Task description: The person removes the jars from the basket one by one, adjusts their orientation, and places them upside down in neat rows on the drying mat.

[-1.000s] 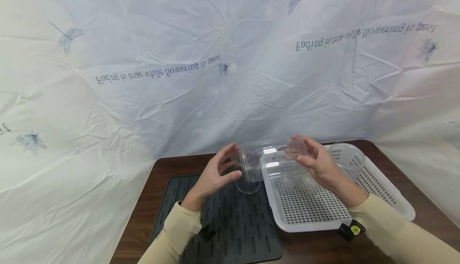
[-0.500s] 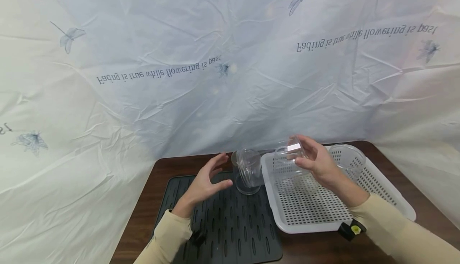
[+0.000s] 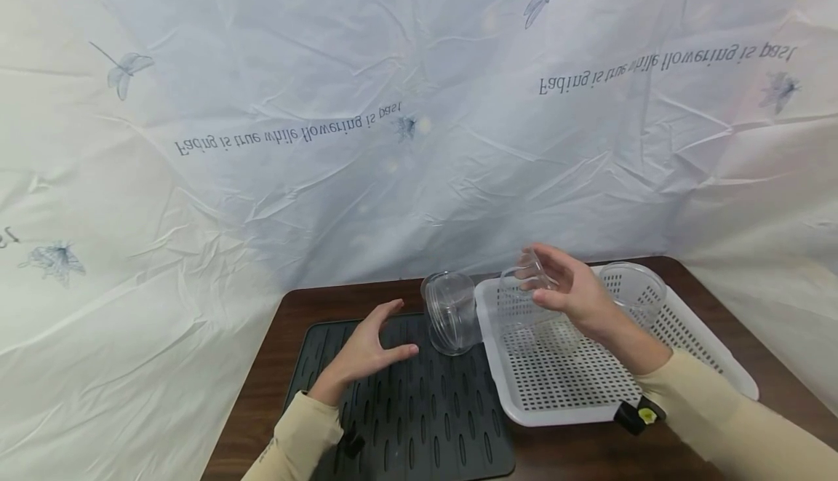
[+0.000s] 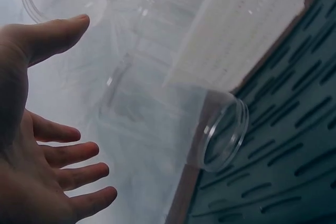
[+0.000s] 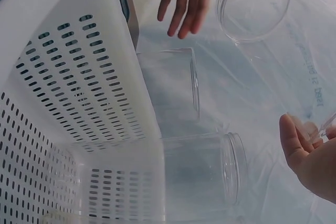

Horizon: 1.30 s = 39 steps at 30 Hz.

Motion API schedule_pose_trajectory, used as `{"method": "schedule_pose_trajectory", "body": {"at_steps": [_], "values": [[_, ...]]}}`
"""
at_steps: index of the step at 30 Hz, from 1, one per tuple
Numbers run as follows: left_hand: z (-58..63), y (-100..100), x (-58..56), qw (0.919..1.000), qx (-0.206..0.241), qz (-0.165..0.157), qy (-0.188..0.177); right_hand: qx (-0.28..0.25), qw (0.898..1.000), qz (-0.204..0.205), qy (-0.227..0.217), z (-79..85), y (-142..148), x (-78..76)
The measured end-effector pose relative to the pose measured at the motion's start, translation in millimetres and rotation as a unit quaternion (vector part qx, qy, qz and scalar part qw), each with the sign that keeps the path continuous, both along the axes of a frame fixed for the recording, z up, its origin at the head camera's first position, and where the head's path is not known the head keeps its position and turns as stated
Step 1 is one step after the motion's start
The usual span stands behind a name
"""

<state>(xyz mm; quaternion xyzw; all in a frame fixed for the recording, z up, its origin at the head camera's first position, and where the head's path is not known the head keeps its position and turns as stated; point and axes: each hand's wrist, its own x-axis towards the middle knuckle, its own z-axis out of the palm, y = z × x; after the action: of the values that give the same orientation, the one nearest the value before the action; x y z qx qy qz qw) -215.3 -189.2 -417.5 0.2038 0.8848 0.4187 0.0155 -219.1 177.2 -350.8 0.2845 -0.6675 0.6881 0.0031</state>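
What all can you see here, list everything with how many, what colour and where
held container: 1, clear, in the right hand
second container: 1, clear, standing on the mat
third container: 1, clear, in the basket
basket: 1, white, right side of the table
mat: 1, dark grey, left of the basket
table: 1, brown, under both
sheet: 1, whitish, blue prints, behind the table
wrist devices: 2, mostly black, one per wrist
sleeves: 2, pale yellow, one per arm
left hand: 1, bare, above the mat, holding nothing
right hand: 1, bare, over the basket
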Motion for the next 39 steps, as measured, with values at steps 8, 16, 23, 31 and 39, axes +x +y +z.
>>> {"method": "schedule_pose_trajectory", "body": {"at_steps": [8, 16, 23, 31, 39], "values": [[-16.2, -3.4, -4.9, 0.9956, -0.089, 0.031, -0.005, 0.065, 0.997, -0.019, 0.022, 4.1, -3.2, -0.7], [-35.9, -8.8, -12.1, 0.9853, -0.168, 0.023, -0.018, 0.107, 0.992, -0.025, 0.069, 8.1, -9.8, -0.8], [-52.4, -11.2, -13.4, 0.9742, -0.224, 0.026, -0.003, 0.149, 0.984, -0.026, 0.091, 10.4, -14.9, -0.7], [-65.1, -12.6, -11.9, 0.9621, -0.271, 0.032, 0.006, 0.18, 0.976, -0.029, 0.116, 15.0, -19.6, -1.2], [-71.1, -15.9, -13.8, 0.953, -0.302, 0.021, -0.019, 0.222, 0.963, -0.027, 0.152, 23.1, -29.1, -1.7]]}}
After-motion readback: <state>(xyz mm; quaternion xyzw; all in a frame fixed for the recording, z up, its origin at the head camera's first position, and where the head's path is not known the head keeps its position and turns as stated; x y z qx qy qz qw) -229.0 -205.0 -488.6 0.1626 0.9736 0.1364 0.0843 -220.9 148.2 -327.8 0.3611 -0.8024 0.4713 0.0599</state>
